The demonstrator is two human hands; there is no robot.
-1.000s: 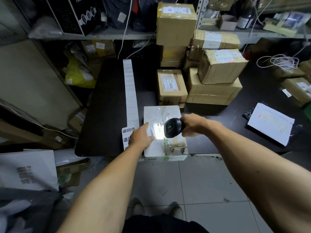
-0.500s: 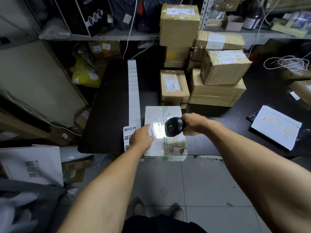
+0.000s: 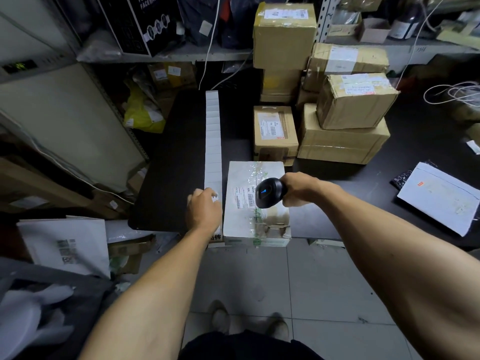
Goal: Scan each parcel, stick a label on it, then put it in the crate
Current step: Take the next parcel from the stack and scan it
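White and tape-wrapped, the parcel (image 3: 255,203) lies at the near edge of the black table (image 3: 176,165), between my two hands. My right hand (image 3: 298,189) grips the black scanner (image 3: 270,193), its head hanging just over the parcel's printed label (image 3: 244,197). My left hand (image 3: 204,211) rests, fingers curled, on the strip of blank labels (image 3: 213,141) just beside the parcel; I cannot tell whether it pinches one. Brown cartons (image 3: 342,126) are stacked beyond my fingertips.
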